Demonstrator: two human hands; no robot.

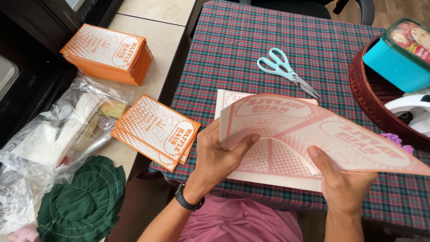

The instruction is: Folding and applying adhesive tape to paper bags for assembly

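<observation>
In the head view, both hands are in the lower middle of the frame, above a table covered with a red and green checked cloth. The left hand, which wears a black wristband, pinches the left edge of a large pale sheet of paper printed with pink dotted shapes; the thumb lies on top and the other fingers are under the sheet. The right hand pinches the lower edge of the same sheet, thumb on the upper side. The sheet is lifted and bent, and its right corner reaches the right edge of the frame. Under it a stack of similar pale sheets lies flat on the cloth.

Above the sheet, in the upper middle, light blue scissors lie on the cloth, closed. At the right edge there is a dark red round basket with a turquoise plastic box in it. To the left of the hands, small orange and white printed cards lie in a loose pile at the table edge, and a thick stack of the same cards is in the upper left. Clear plastic bags and a green round cloth lie in the lower left.
</observation>
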